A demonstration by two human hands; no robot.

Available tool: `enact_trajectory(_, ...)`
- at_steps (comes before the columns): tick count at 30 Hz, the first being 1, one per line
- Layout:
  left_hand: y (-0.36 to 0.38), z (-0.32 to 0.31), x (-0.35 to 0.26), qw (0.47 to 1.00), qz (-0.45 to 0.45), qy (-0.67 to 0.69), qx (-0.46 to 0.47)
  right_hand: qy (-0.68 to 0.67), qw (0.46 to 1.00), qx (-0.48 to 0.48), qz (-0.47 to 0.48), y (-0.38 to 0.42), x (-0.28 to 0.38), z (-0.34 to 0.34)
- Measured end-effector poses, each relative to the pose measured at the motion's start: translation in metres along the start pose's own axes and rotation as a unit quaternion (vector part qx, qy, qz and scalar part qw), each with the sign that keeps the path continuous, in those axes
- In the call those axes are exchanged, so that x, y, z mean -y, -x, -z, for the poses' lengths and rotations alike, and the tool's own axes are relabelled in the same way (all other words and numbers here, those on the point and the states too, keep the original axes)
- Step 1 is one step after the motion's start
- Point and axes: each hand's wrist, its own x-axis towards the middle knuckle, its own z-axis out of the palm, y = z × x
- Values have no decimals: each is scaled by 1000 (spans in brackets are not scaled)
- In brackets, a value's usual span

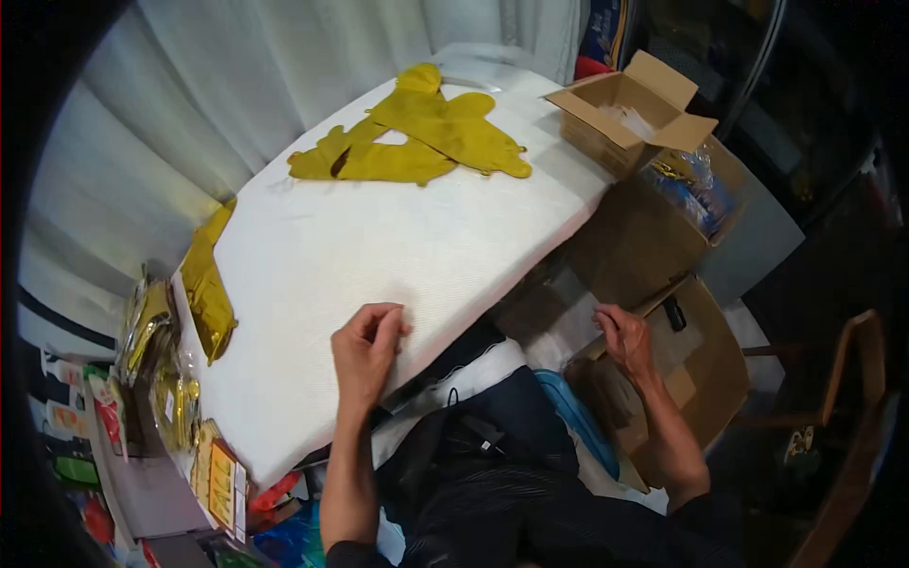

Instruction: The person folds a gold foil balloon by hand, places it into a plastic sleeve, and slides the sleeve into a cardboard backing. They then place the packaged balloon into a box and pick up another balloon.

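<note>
My left hand (pixel 367 352) is closed just above the near edge of the white-covered table (pixel 312 256), thumb pressed against curled fingers. Out past the table's right edge, my right hand (pixel 627 343) is also closed, fingertips pinched together, above an open cardboard box (pixel 715 374). I cannot make out anything in either hand. Flat gold pieces (pixel 426 128), which look like uninflated foil balloons, lie overlapping at the table's far side. Another flat gold piece (pixel 205 284) hangs along the left edge.
A small open carton (pixel 606 118) stands on the table's far right corner. Behind the right edge, a larger box (pixel 724 185) holds plastic-wrapped packets. Bagged gold packs (pixel 175 402) line the left side, near a yellow card (pixel 222 488). A wooden chair (pixel 847 379) is at right.
</note>
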Motion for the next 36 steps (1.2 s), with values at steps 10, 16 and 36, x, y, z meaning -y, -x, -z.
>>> enact_trajectory(10, 7, 6, -7, 993, -87, -76, 14, -186, 872, -446, -74, -208, 21, 119)
enact_trajectory(16, 5, 4, -1, 984, -144, -103, 17, -295, 908, -135, -263, -279, 41, 178)
enact_trajectory(36, -1, 9, -5, 973, -190, -126, 18, 43, 946, -313, -67, -293, 61, 135)
